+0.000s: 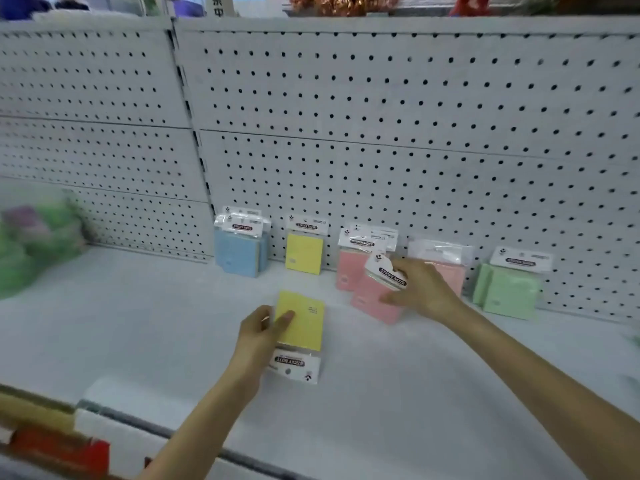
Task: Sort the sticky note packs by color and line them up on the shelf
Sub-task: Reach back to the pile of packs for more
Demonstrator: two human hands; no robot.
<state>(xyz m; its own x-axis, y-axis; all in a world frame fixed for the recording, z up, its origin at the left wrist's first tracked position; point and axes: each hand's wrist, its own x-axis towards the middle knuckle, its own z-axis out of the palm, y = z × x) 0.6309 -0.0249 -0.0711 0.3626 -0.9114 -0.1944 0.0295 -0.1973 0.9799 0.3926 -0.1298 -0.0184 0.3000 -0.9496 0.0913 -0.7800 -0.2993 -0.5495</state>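
My left hand (263, 332) grips a yellow sticky note pack (300, 322) held upside down, label toward me, over the white shelf (138, 327). My right hand (420, 289) holds a pink pack (372, 301) tilted in front of other pink packs (349, 268). Along the pegboard back stand blue packs (240, 252), one yellow pack (304, 252), the pink ones, one more pink pack (450, 268) behind my right hand, and green packs (507, 289) at the right.
The pegboard wall (381, 133) rises behind the row. A blurred pile of green and purple packs (34, 244) lies at the far left of the shelf. The shelf's front edge (194, 441) runs below my arms, with red items (59, 452) lower left.
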